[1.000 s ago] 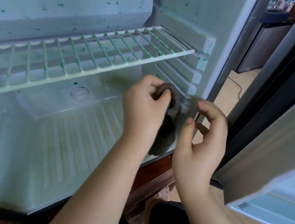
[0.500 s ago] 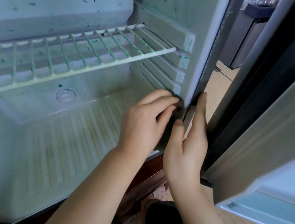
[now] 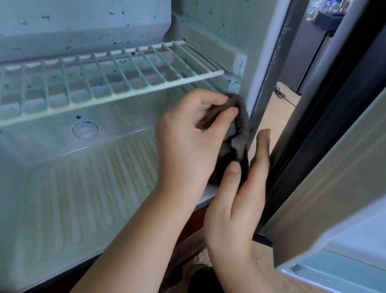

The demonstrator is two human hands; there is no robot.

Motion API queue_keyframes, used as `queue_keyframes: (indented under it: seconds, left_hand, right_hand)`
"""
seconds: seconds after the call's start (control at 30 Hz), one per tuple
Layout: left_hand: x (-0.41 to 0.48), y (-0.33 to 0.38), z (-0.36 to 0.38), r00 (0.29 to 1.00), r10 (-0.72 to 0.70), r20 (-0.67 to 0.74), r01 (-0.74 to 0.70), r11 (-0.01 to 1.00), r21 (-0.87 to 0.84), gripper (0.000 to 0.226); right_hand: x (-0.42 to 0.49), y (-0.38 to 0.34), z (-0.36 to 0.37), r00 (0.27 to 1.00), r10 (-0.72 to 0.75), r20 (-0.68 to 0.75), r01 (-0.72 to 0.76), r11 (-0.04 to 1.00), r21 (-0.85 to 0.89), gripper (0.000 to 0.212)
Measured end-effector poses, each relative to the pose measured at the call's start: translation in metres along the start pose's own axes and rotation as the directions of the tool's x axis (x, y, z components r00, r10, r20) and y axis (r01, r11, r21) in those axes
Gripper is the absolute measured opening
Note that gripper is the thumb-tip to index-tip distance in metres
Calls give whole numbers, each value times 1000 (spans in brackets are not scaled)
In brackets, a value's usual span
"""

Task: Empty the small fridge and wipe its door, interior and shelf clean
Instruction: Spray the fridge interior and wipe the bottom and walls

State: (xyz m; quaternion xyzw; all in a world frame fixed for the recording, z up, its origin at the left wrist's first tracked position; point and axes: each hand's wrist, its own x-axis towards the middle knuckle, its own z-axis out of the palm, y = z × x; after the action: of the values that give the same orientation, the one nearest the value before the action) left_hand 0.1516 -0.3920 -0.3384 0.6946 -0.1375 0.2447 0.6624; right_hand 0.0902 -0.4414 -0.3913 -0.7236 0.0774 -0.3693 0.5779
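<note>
The small fridge (image 3: 25, 195) stands open and emptied, with the wire shelf (image 3: 89, 85) seated on its side rails. Green specks cover the back wall and the shelf wires. The door (image 3: 373, 176) is swung open at the right.

The dark cloth (image 3: 238, 138) is at the front right corner of the interior, below the shelf's right end and against the right wall edge. The left hand (image 3: 187, 143) pinches the upper part of the cloth between thumb and curled fingers. The right hand (image 3: 241, 200) is beside it, thumb pressed on the cloth's lower part, fingers extended upward along the cabinet's front edge; whether those fingers close around the cloth cannot be determined.

Compared with half a second ago, the left hand has rotated so the cloth is exposed, where it was then mostly hidden between the hands. Both hands remain at the same corner.
</note>
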Motion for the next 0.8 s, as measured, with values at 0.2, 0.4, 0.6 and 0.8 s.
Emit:
queue_keyframes:
  seconds: [0.2,0.4,0.6,0.8]
  left_hand:
    - [-8,-8,20,992,115,48,-124,963,238,22]
    - [-23,-33,14,953,-266,146,220,938,269,38]
    - [-14,-23,-42,825,-496,271,489,867,97,17]
    - [-6,-9,-83,747,-571,341,620,783,-46,6]
  right_hand:
    - [-1,5,-2,1000,-8,21,8,1000,-4,54]
    - [-10,16,-5,996,62,68,-59,997,-45,59]
    - [-20,23,-6,995,-44,85,64,966,-249,38]
    - [-20,12,2,973,78,216,-12,957,-289,12]
